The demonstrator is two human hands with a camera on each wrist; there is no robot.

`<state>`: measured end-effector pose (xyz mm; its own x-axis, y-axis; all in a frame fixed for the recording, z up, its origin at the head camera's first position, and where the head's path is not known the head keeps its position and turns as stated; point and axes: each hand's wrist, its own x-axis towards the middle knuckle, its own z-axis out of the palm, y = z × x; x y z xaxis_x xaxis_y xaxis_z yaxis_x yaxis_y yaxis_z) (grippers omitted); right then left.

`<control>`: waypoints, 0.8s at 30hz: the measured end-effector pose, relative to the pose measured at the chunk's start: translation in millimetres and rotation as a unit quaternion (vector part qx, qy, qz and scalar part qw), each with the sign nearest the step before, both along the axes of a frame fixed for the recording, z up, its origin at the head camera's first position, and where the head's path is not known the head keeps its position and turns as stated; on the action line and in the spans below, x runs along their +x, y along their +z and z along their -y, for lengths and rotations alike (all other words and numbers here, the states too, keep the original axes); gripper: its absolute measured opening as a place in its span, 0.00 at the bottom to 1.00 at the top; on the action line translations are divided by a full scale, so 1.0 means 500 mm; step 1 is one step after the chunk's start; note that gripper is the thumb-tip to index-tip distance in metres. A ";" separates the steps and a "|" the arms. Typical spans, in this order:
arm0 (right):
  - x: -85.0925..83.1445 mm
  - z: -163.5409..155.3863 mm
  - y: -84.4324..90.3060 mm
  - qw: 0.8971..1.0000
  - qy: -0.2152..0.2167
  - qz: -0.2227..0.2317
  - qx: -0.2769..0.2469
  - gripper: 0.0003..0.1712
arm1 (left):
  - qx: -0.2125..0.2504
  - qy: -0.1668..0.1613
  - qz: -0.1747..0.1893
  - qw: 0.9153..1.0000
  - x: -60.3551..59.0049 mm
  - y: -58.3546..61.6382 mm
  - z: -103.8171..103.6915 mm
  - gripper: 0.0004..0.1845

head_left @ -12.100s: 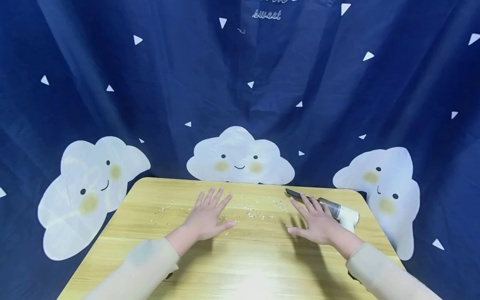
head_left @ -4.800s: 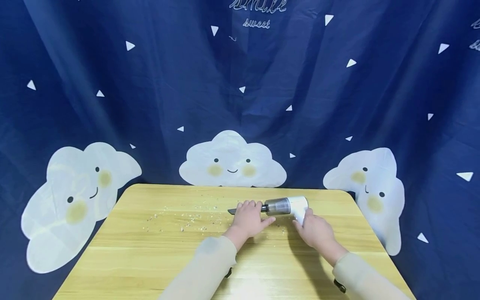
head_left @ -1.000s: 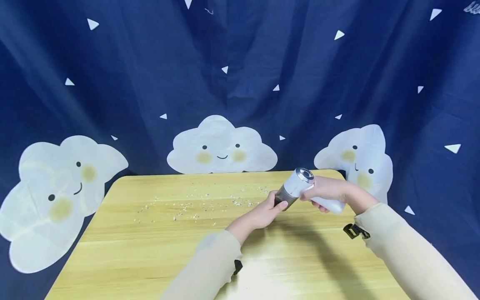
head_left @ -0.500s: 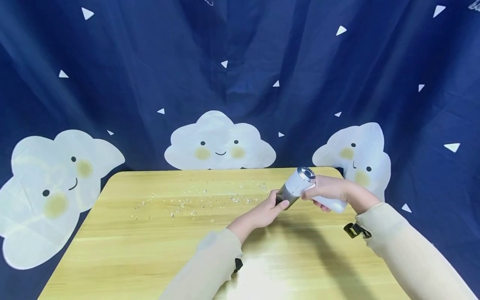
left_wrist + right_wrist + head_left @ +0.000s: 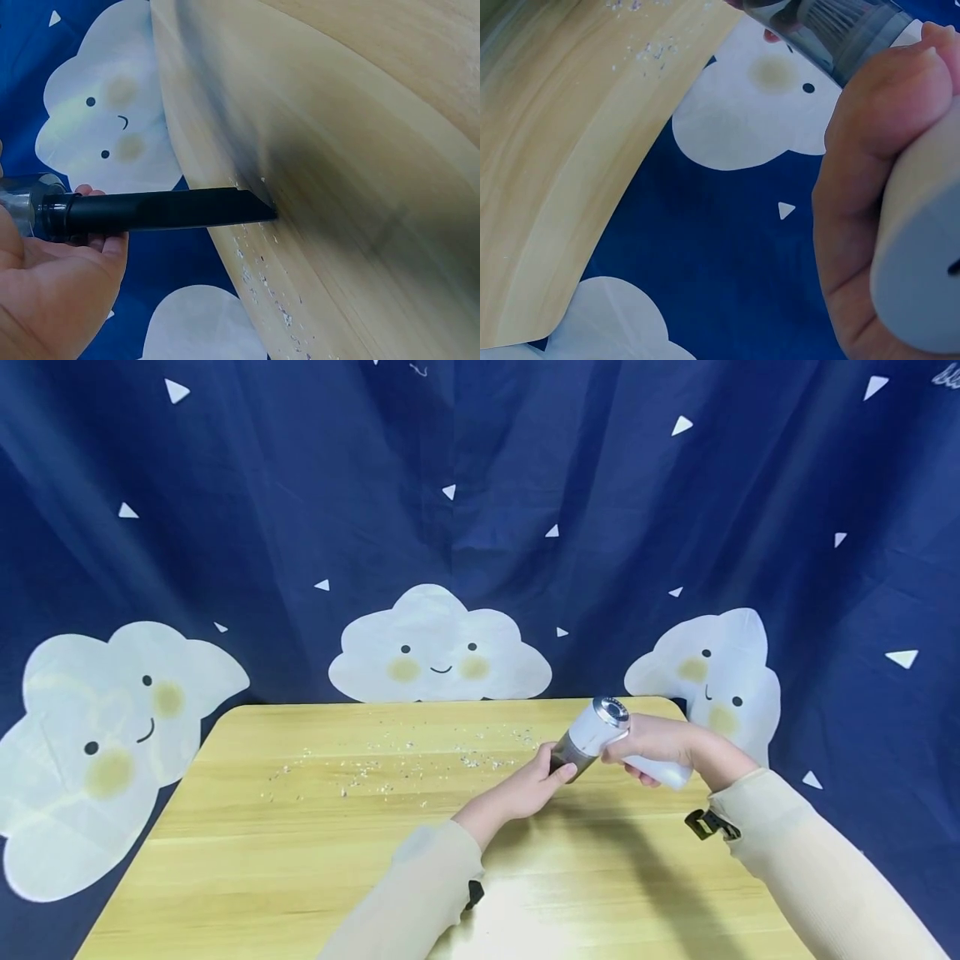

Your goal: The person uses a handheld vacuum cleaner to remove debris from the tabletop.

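Note:
A white handheld vacuum cleaner (image 5: 592,729) with a smoky clear dust cup is held tilted above the right side of the table. My right hand (image 5: 651,742) is wrapped around its white handle, and in the right wrist view the curled fingers (image 5: 855,225) press against the grip. My left hand (image 5: 532,781) holds the dust cup from below, close to where the nozzle joins. The left wrist view has the long black crevice nozzle (image 5: 157,211) pointing toward the wood surface; whether its tip touches cannot be told. In the head view the nozzle is hidden behind my left hand.
Small pale scraps (image 5: 365,768) lie scattered over the back and middle of the wooden table (image 5: 300,877). Behind the table's far edge hangs a blue curtain (image 5: 375,485) printed with white clouds and triangles.
Earlier both hands were spread above the table with the vacuum cleaner lying at right. They then took hold of it and raised and tilted it. Over the last second they barely moved.

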<state>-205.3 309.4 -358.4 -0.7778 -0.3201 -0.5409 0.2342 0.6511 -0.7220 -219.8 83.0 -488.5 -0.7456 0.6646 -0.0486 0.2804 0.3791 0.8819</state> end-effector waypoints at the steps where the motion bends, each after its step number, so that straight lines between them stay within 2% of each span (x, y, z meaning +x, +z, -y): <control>1: 0.000 0.000 0.000 1.000 0.001 0.000 0.001 0.23 | -0.001 0.000 0.000 1.000 0.000 0.001 0.000 0.39; 24: 0.000 0.004 0.007 1.000 -0.001 0.008 0.013 0.24 | 0.002 -0.003 -0.011 1.000 -0.003 -0.004 -0.004 0.38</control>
<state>-205.5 307.1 -354.9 -0.7696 -0.3038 -0.5617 0.2479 0.6684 -0.7012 -221.1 84.8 -490.7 -0.7429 0.6687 -0.0294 0.3022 0.3742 0.8767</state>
